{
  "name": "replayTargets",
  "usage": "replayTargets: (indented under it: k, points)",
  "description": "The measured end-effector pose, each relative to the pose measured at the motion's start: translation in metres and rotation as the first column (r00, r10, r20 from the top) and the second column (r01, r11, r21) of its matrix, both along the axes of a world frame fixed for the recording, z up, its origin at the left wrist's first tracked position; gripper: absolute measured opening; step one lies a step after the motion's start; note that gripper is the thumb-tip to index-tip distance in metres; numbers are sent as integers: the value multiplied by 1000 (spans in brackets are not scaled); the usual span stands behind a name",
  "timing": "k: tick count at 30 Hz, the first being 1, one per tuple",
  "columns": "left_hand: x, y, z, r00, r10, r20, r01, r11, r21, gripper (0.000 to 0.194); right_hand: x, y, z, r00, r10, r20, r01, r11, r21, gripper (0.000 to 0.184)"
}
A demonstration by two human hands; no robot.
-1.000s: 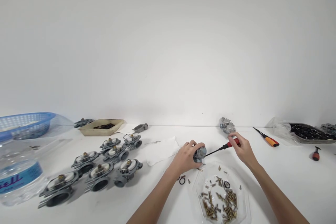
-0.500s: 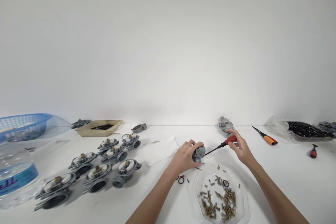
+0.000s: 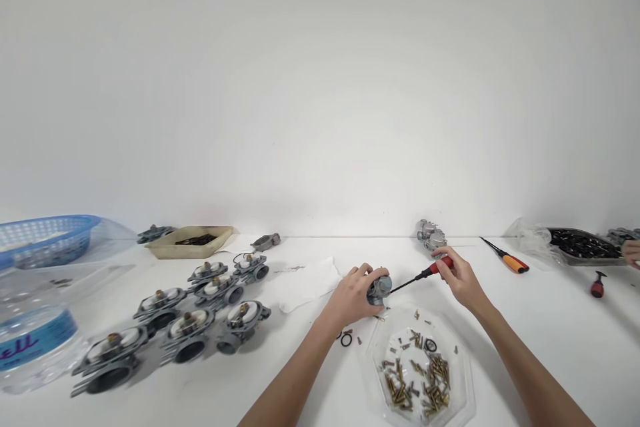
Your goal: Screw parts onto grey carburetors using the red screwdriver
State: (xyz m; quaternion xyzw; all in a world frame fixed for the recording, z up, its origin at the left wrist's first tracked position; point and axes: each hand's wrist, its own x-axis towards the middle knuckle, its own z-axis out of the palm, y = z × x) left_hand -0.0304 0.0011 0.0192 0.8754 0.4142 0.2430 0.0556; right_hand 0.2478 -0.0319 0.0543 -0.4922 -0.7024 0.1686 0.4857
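One small grey metal carburettor-like part [image 3: 381, 289], at the white table [image 3: 210, 400] just beyond a clear tray [image 3: 469, 377]; left hand [image 3: 353, 293] grasping it, fingers over the top, thumb low. One screwdriver [image 3: 439, 267], red handle pinched between the right hand's [image 3: 461, 282] thumb and fingers, black shaft slanting down to the part's right side; tip contact too small to tell. Clear tray, many-sided, containing loose brass-coloured screws [image 3: 437, 380]. To the left, six larger grey metal bodies [image 3: 190, 333] with white discs. At right, orange-and-red-handled pliers [image 3: 515, 263]; stubby red-handled tool [image 3: 597, 289]; another person's hand [image 3: 632, 253], partly visible.
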Motion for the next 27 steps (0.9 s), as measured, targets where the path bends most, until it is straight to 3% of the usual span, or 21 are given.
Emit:
replayTargets:
  k: [5, 10, 15, 20, 25, 27]
  points:
    - [0, 0, 1, 1000, -5, 6, 6, 1000, -4, 62, -2, 0, -1, 994, 110, 15, -111, 992, 58, 32]
    - [-1, -1, 2, 1000, -5, 3, 5, 1000, -14, 62, -2, 0, -1, 999, -42, -8, 42, 999, 6, 28]
    - [-1, -1, 2, 1000, -2, 2, 2, 1000, -13, 62, 2, 0, 0, 997, 73, 23, -75, 993, 90, 31]
    - [0, 0, 1, 1000, -3, 6, 3, 1000, -14, 62, -2, 0, 1, 995, -95, 34, 95, 995, -3, 27]
    - [0, 0, 1, 1000, -5, -2, 5, 1000, -21, 61, -2, 1, 1, 999, 12, 36, -13, 1000, 17, 30]
    - [-1, 1, 1, 1000, -6, -5, 6, 1000, -22, 61, -2, 1, 0, 999, -15, 33, 16, 1000, -15, 30]
